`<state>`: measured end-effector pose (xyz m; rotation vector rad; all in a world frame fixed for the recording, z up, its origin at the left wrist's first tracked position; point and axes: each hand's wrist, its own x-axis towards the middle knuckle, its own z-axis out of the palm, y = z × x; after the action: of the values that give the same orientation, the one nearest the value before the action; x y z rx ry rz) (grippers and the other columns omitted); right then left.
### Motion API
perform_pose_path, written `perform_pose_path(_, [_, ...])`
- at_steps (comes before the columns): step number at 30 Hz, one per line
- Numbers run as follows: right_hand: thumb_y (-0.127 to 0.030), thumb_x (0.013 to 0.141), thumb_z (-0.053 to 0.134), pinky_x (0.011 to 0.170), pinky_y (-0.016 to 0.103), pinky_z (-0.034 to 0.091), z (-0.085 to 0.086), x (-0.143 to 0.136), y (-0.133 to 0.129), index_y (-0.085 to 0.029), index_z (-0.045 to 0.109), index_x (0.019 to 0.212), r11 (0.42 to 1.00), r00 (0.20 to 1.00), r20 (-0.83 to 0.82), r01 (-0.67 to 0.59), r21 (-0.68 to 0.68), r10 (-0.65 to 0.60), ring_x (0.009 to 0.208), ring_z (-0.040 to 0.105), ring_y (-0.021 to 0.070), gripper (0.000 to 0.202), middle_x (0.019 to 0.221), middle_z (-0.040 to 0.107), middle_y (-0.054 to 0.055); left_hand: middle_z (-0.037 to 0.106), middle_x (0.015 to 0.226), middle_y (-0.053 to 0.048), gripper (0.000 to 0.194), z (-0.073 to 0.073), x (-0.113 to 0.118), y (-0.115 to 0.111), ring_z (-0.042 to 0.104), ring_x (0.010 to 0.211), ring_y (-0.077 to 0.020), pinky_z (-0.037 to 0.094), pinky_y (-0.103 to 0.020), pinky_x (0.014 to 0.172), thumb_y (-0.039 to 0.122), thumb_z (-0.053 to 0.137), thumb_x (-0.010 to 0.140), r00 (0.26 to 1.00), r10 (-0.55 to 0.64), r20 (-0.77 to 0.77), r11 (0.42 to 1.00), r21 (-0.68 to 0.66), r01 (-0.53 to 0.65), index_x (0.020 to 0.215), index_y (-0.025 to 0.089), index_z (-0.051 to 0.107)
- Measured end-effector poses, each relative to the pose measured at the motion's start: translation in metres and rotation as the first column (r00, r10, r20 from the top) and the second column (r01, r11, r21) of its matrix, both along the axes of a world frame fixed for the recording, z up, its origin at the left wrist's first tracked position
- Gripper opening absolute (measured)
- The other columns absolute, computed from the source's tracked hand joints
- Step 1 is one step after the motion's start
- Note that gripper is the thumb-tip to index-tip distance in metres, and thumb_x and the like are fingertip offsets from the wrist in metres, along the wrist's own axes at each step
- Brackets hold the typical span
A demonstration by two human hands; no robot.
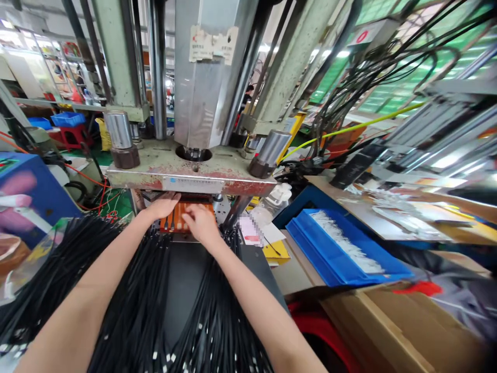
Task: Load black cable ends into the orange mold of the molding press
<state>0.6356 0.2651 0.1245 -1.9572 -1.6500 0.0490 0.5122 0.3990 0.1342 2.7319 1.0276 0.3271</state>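
Observation:
Under the press plate sits an orange-brown mould block with several dark cable ends lying in its slots. My left hand reaches to the block's left side, fingers stretched out and partly under the plate. Over the right half of the block is my right hand, its fingers curled down; whatever they pinch is too small to make out. Bundles of black cables lie on the dark worktop, on both sides of its middle, with more black cables below my right hand.
On the right stand a blue tray of white parts and an open cardboard box. Papers and a yellow item lie beside the press. A blue machine is at the left, and metal posts flank the plate.

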Motion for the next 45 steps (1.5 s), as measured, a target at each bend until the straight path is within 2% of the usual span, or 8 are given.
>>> perform_pose_path(6, [-0.040, 0.094, 0.050, 0.068, 0.035, 0.044, -0.040, 0.045, -0.095, -0.012, 0.068, 0.087, 0.815, 0.895, 0.290, 0.433, -0.384, -0.339, 0.081, 0.067, 0.0307, 0.034, 0.085, 0.068, 0.018, 0.063, 0.100, -0.015, 0.036, -0.035, -0.088, -0.074, 0.060, 0.097, -0.0296, 0.048, -0.038, 0.079, 0.040, 0.035, 0.093, 0.966, 0.256, -0.044, 0.945, 0.224, -0.240, 0.095, 0.015, 0.061])
perform_pose_path(12, [-0.032, 0.093, 0.050, 0.071, 0.032, 0.044, -0.053, 0.049, -0.107, -0.019, 0.069, 0.084, 0.839, 0.928, 0.125, 0.371, -0.398, -0.351, 0.087, 0.068, 0.0278, 0.025, 0.085, 0.071, 0.011, 0.063, 0.076, -0.005, 0.024, -0.045, -0.115, -0.059, 0.059, 0.071, -0.0192, 0.045, -0.031, 0.068, 0.036, 0.043, 0.084, 0.975, 0.204, 0.088, 0.969, -0.163, -0.187, 0.076, 0.018, 0.057])
perform_pose_path(19, [-0.024, 0.090, 0.056, 0.072, 0.032, 0.045, -0.027, 0.036, -0.108, -0.015, 0.063, 0.109, 0.872, 0.892, 0.145, 0.450, -0.194, -0.428, 0.084, 0.067, 0.0264, 0.022, 0.090, 0.070, 0.013, 0.062, 0.071, -0.002, 0.029, 0.004, -0.097, -0.067, 0.056, 0.062, -0.0136, 0.044, -0.023, 0.058, 0.045, 0.053, 0.081, 0.869, 0.134, 0.476, 0.916, -0.395, 0.075, 0.083, 0.016, 0.056])
perform_pose_path(22, [-0.023, 0.091, 0.053, 0.077, 0.031, 0.047, -0.010, 0.015, -0.110, -0.016, 0.065, 0.105, 0.976, 0.978, 0.000, 0.207, 0.069, -0.207, 0.087, 0.065, 0.0225, 0.019, 0.095, 0.069, 0.012, 0.062, 0.072, -0.001, 0.025, 0.036, -0.074, -0.090, 0.056, 0.062, -0.0119, 0.044, -0.020, 0.057, 0.041, 0.053, 0.086, 0.862, -0.008, 0.508, 0.911, -0.352, 0.216, 0.089, 0.016, 0.057])
perform_pose_path(27, [-0.033, 0.087, 0.058, 0.063, 0.024, 0.048, 0.027, -0.019, -0.104, -0.019, 0.063, 0.093, 0.890, 0.827, -0.508, 0.020, 0.456, 0.242, 0.063, 0.059, 0.0128, 0.016, 0.074, 0.065, 0.001, 0.062, 0.075, -0.001, 0.021, 0.079, -0.031, -0.119, 0.057, 0.062, -0.0109, 0.046, -0.018, 0.056, 0.035, 0.056, 0.085, 0.785, -0.230, 0.576, 0.813, -0.329, 0.480, 0.092, 0.016, 0.064])
perform_pose_path(32, [-0.044, 0.085, 0.058, 0.052, 0.021, 0.042, 0.046, -0.023, -0.092, -0.019, 0.052, 0.084, 0.875, 0.579, -0.727, 0.046, 0.482, 0.369, 0.054, 0.050, 0.0094, 0.026, 0.068, 0.056, -0.002, 0.054, 0.072, -0.001, 0.021, 0.096, -0.008, -0.128, 0.054, 0.052, -0.0075, 0.046, -0.016, 0.047, 0.031, 0.054, 0.087, 0.723, -0.282, 0.630, 0.802, -0.258, 0.538, 0.077, 0.015, 0.064])
perform_pose_path(38, [-0.036, 0.098, 0.034, 0.061, 0.022, 0.042, 0.031, -0.022, -0.098, -0.019, 0.054, 0.089, 0.887, 0.778, -0.460, -0.263, 0.380, 0.428, 0.058, 0.053, 0.0112, 0.028, 0.066, 0.054, -0.001, 0.056, 0.050, 0.002, 0.014, 0.107, -0.004, -0.124, 0.053, 0.041, -0.0096, 0.045, -0.017, 0.042, 0.028, 0.057, 0.082, 0.731, -0.171, 0.661, 0.695, -0.445, 0.565, 0.078, 0.015, 0.058])
perform_pose_path(45, [-0.017, 0.086, 0.056, 0.068, 0.023, 0.042, -0.002, -0.023, -0.069, -0.018, 0.061, 0.083, 0.938, 0.891, -0.301, -0.299, 0.173, 0.340, 0.068, 0.057, 0.0147, 0.006, 0.075, 0.062, 0.001, 0.057, 0.067, 0.001, 0.012, 0.113, -0.002, -0.103, 0.053, 0.049, -0.0073, 0.044, -0.018, 0.048, 0.027, 0.057, 0.085, 0.490, -0.198, 0.849, 0.954, 0.053, 0.294, 0.081, 0.015, 0.056])
